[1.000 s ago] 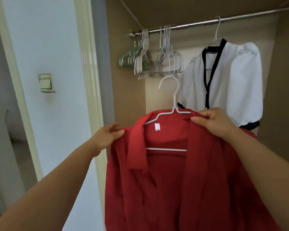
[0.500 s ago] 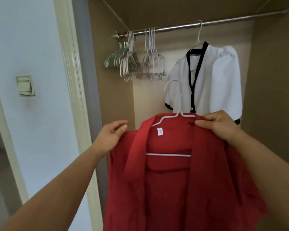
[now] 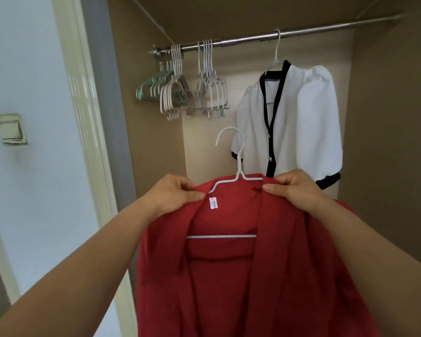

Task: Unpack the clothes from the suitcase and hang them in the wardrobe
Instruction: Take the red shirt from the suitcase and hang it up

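While the red garment (image 3: 229,276) drapes from its white hanger (image 3: 239,170) just in front of the open wardrobe (image 3: 144,147), the left hand (image 3: 173,195) and right hand (image 3: 299,190) each pinch a shoulder beside the collar, fingers (image 3: 272,189) curled over cloth. The fabric looks soft, light and limp, likely to slide off the thin wire, so hold it at the shoulders or the hanger's neck. On the rail (image 3: 253,39), far and higher, a gap lies between the empty hangers (image 3: 195,93) at left and the white blouse (image 3: 301,122) at right. The hook must rise there, clear of the side walls.
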Demonstrator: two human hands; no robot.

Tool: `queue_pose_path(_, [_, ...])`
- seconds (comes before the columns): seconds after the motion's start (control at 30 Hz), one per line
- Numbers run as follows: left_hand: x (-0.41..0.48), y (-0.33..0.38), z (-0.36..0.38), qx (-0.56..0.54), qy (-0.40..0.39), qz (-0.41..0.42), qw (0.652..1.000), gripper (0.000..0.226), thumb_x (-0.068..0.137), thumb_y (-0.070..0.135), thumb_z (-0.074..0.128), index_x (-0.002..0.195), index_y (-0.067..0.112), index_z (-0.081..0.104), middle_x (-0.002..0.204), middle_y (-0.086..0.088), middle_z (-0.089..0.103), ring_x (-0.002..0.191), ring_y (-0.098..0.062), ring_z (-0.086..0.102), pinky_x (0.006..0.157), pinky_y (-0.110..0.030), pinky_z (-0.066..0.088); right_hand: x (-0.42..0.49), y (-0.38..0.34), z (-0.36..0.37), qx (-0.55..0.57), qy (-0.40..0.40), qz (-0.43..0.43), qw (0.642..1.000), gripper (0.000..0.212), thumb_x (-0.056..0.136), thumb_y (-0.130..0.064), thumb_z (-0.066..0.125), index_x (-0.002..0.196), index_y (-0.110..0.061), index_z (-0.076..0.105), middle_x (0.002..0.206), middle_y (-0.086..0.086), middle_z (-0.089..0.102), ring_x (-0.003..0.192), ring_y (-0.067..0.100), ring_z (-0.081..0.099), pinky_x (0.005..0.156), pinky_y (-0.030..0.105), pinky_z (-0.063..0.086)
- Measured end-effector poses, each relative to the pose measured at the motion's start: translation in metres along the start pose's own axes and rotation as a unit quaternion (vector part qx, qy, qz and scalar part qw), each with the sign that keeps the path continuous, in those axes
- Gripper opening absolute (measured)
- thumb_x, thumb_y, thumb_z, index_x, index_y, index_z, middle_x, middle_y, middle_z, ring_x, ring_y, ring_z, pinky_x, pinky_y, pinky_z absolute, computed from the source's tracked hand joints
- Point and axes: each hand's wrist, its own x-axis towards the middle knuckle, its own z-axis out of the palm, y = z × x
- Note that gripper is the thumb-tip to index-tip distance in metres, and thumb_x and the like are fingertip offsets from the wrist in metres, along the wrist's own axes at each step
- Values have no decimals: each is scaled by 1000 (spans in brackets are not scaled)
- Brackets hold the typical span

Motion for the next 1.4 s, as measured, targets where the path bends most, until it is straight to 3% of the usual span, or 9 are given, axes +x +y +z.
queue_pose_path(0.2, [17, 10, 5, -432, 55, -84, 896, 20, 92, -1, 50, 84, 17, 52, 70, -2, 50, 55, -10, 46, 48, -21, 44, 0, 5, 13, -2, -43, 0, 999, 16, 81, -16, 73, 68, -7, 73, 63, 6, 68, 58, 12, 60, 62, 26, 48])
queue_pose_path(0.33, [15, -4, 11, -20, 133, 1, 991, 18, 90, 11, 59, 106, 18, 62, 102, -2, 56, 79, -12, 54, 70, -19, 43, -1, 10, 14, 48, -21, 9, 999, 20, 82, -15, 72, 86, 4, 74, 85, 26, 71, 73, 26, 64, 76, 38, 52])
queue_pose_path(0.5, [9, 0, 21, -6, -64, 133, 989, 16, 90, 21, 61, 102, 15, 70, 93, -5, 72, 83, -9, 62, 84, -25, 48, 3, 14, 15, 48, -9, 12, 999, 22, 82, -16, 72, 87, 5, 73, 89, 29, 70, 73, 24, 62, 75, 35, 50])
queue_pose_path(0.67, [19, 9, 35, 123, 18, 188, 974, 14, 92, 20, 57, 92, 13, 69, 68, 8, 60, 65, -9, 54, 66, -22, 40, 5, 13, 22, -18, -28, -20, 999, 23, 83, -23, 71, 87, -1, 75, 85, 16, 74, 71, 15, 64, 65, 21, 51])
queue_pose_path(0.93, [24, 4, 29, 245, 171, 199, 933, 19, 94, 24, 52, 95, 13, 67, 99, -4, 67, 100, -28, 55, 84, -37, 45, 0, 42, -13, -180, -50, -7, 982, 22, 83, -36, 70, 63, -27, 68, 66, -4, 68, 62, 7, 62, 65, 27, 48])
queue_pose_path(1.0, [27, 6, 33, 249, 182, 208, 928, 20, 94, 22, 52, 94, 9, 67, 104, -6, 60, 103, -28, 46, 87, -40, 42, -1, 48, -12, -148, -58, 7, 987, 11, 79, -43, 71, 82, -32, 70, 85, -6, 71, 80, 6, 66, 77, 26, 51])
queue_pose_path(1.1, [32, 10, 31, 209, 198, 179, 941, 20, 95, 18, 48, 95, 5, 64, 104, -12, 59, 100, -31, 52, 81, -35, 40, 2, 49, -12, -87, -38, 16, 995, 54, 79, -54, 65, 127, -33, 55, 121, -9, 60, 114, 9, 56, 99, 27, 42])
queue_pose_path(1.23, [34, 20, 32, 211, 231, 173, 934, 21, 96, 22, 46, 95, 8, 62, 101, -10, 62, 99, -30, 56, 81, -35, 38, 7, 44, 5, -324, 75, -104, 937, 83, 67, -75, 41, 136, -30, 47, 132, -5, 51, 127, 17, 43, 112, 40, 25])
queue_pose_path(1.4, [33, 26, 42, 293, 280, 209, 890, 23, 96, 27, 46, 98, 12, 63, 103, -5, 64, 102, -27, 53, 83, -37, 33, 18, 25, 33, -411, 221, -138, 874, 34, 75, -40, 64, 95, -13, 57, 95, 5, 60, 94, 26, 56, 78, 35, 36])
